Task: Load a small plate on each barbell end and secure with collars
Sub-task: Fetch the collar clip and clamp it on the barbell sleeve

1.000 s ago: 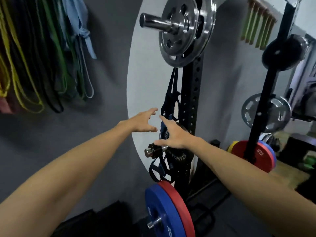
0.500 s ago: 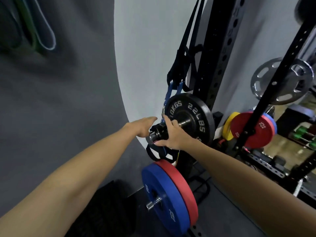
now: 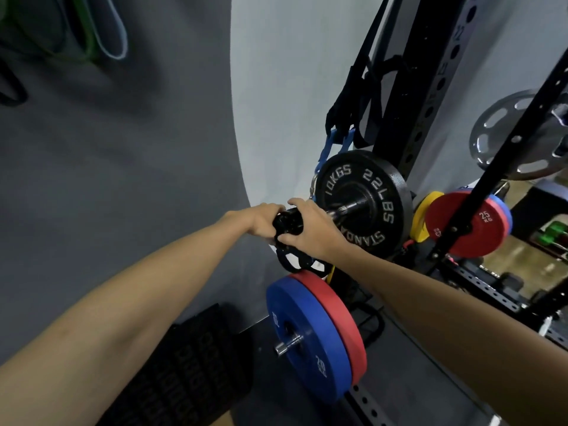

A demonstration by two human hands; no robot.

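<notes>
A black iron plate (image 3: 365, 192) marked 10KGS 22LBS hangs on a storage peg (image 3: 347, 209) of the black rack upright (image 3: 430, 75). At the peg's outer end sits a black collar (image 3: 287, 222). My left hand (image 3: 259, 221) grips the collar from the left. My right hand (image 3: 310, 230) grips it from the right and covers part of the peg. More black clips or collars (image 3: 295, 261) hang just below my hands. No barbell is in view.
A blue and a red bumper plate (image 3: 310, 336) sit on a lower peg beneath my hands. Black straps (image 3: 365, 87) hang from the rack. Red, blue and yellow plates (image 3: 464, 224) and a silver plate (image 3: 519, 136) sit at right. Resistance bands (image 3: 92, 35) hang on the grey wall.
My view dropped from the upper silver plate to the black plate. Both hands moved in from apart and closed around the collar at the peg's end.
</notes>
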